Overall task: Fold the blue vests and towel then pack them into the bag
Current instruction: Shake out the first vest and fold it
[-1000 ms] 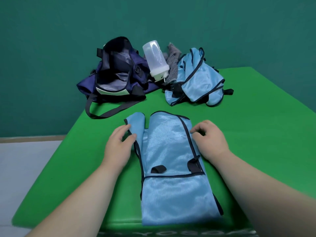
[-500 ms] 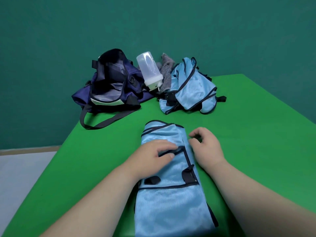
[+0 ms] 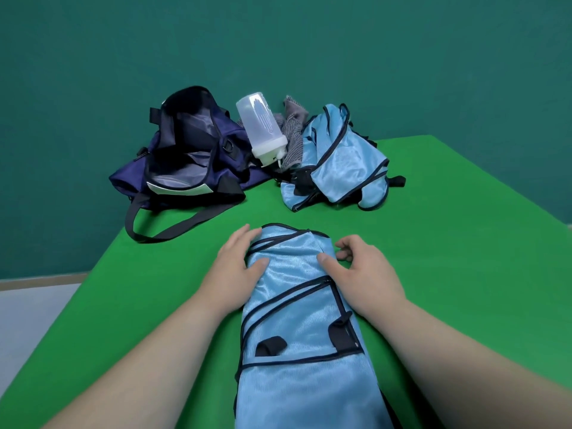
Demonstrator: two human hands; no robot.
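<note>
A light blue vest [image 3: 297,308] with dark trim lies folded into a long narrow strip on the green table [image 3: 458,249], running from the front edge away from me. My left hand [image 3: 232,267] rests against its far left edge, fingers straight, thumb pressing on the fabric. My right hand [image 3: 362,270] is at the far right edge, thumb on the vest and fingers curled at its side. A second blue vest [image 3: 343,162] lies crumpled at the back, with a grey towel [image 3: 294,131] bunched behind it. The navy bag [image 3: 185,156] stands unzipped at the back left.
A translucent white bottle [image 3: 263,128] leans upside down between the bag and the towel. The bag's dark strap [image 3: 173,227] loops onto the table toward the left edge. A teal wall stands behind; the floor shows at the lower left.
The vest's left side has been folded over onto the middle, making a narrower strip. My left hand swept across it and back to the left edge; my right hand stayed at the right edge.
</note>
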